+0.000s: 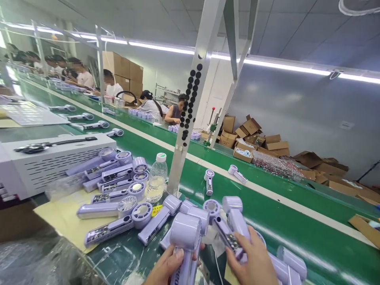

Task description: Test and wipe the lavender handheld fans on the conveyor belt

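The person's left hand (166, 264) is clamped round the neck of a lilac hand fan (185, 233), held head-up above the worktop (111, 259) at its near edge; the right hand (253, 257), apart from the left, has thumb and fingers closed about the lower end of an open-handled fan (225, 231), whose circuit parts show; the step in hand looks to be handling these two fans at once, and the next move probably calls for a steady left grip and a careful right one, clear of the exposed parts and the neighbouring fans; to the left, a heap of fans (117, 172) lies over yellow paper (56, 215), beside a white box (62, 168) toward the worktop's left end; a water bottle (156, 182) stands just beyond the heap, next to a metal post (178, 158); past that, two fans (209, 184) lie apart on the green belt (267, 221); at its far edge co-workers (178, 113) sit, with cardboard boxes (251, 124) heaped to the right.
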A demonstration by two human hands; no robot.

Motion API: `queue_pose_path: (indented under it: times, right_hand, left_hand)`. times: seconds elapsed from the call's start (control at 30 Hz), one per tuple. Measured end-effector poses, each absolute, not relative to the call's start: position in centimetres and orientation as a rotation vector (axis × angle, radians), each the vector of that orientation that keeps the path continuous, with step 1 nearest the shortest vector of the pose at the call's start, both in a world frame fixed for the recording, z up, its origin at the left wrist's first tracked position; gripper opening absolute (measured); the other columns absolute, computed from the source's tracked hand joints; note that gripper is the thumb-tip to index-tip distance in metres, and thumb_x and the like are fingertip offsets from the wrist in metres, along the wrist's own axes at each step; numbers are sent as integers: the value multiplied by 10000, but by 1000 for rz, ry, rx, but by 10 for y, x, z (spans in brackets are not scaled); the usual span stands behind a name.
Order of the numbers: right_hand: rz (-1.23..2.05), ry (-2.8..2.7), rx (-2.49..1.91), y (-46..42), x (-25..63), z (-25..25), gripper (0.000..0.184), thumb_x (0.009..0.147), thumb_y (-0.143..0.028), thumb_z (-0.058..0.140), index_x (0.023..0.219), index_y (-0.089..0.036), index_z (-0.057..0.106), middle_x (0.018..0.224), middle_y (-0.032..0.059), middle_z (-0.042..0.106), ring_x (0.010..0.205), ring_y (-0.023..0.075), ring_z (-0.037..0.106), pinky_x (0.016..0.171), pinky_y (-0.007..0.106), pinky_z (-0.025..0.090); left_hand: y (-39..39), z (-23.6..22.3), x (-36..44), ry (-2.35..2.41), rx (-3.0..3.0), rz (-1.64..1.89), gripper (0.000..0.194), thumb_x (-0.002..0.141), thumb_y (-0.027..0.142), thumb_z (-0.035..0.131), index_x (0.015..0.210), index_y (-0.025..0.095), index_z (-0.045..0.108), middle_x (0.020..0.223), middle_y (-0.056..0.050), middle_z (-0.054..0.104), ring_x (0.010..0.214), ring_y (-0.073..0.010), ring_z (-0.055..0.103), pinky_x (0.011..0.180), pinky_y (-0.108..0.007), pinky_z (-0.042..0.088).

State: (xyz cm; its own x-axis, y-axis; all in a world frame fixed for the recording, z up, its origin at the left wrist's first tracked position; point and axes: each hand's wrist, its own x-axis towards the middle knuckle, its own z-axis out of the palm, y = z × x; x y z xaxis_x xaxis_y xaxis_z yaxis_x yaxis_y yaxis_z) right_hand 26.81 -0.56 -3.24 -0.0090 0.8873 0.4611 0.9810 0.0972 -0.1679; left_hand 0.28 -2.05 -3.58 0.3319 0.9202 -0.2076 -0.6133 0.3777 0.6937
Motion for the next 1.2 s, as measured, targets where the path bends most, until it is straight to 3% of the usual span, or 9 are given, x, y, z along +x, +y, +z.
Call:
queue_pose_path:
  times: [0.2,0.27,0.37,0.47,0.57,0.67,0.8,1.07,1.2]
  right_hand:
    - [108,-1894,-1848,-41,185,-51,355,813,-336,762,1127,-174,802,1411,252,593,1287,470,581,1048,621,501]
    - [292,-1787,-1809,-49,181,-52,417,839,-378,739,1190,-157,777,1452,250,565,1365,487,503,1120,665,412]
    - [619,-1556,-1604,-62,181,-49,546,929,-488,638,1405,-219,631,1535,169,518,1456,411,422,1210,644,296]
    - [1064,-1186,-1333,-75,170,-43,664,928,-560,640,1509,-280,477,1511,115,554,1410,337,496,1196,558,363]
    - [1301,-843,-1093,-82,163,-33,671,846,-556,754,1422,-284,541,1369,90,658,1317,311,574,1110,472,467]
    - [1206,-717,-1045,-84,184,-22,567,813,-468,826,1303,-273,617,1167,44,722,1028,223,674,943,348,549]
    - [1090,-626,-1098,-94,227,-7,482,776,-450,866,1166,-244,673,888,-9,701,691,133,623,675,243,530]
    - [1128,-654,-1153,-99,242,-1,530,774,-498,834,1181,-202,669,857,14,705,666,149,613,652,279,508]
    - [593,-735,-1651,-122,317,9,674,781,-522,746,1335,-159,624,1115,105,730,854,249,660,741,367,536]
  left_hand:
    - [-26,-1,-15,769,752,972,768,503,772,849,971,179,720,878,-62,761,741,-202,647,698,-298,492]
    - [-26,1,-13,775,833,1002,770,585,766,817,1086,192,710,993,-63,765,842,-213,664,787,-312,512]
    - [-30,2,-2,705,964,1050,758,685,739,774,1206,197,675,1170,-85,737,1138,-281,638,975,-353,496]
    - [-35,7,14,621,1034,952,799,727,756,726,1256,163,644,1221,-122,719,1190,-322,619,1014,-403,498]
    - [-36,13,23,530,1154,844,796,768,742,698,1298,152,631,1235,-133,718,1180,-323,626,1044,-423,490]
    - [-29,10,19,519,1246,789,752,772,699,729,1309,181,642,1258,-119,722,1191,-322,638,1054,-410,491]
    - [-13,-15,6,703,1189,700,682,756,715,728,1182,183,722,1199,-128,760,1114,-336,696,1011,-416,526]
    - [-16,-28,-8,869,955,745,415,809,605,737,1006,239,755,1004,-29,789,937,-268,728,866,-359,557]
    - [-19,-16,-18,920,922,811,279,857,504,696,915,232,716,847,3,754,766,-198,690,743,-290,524]
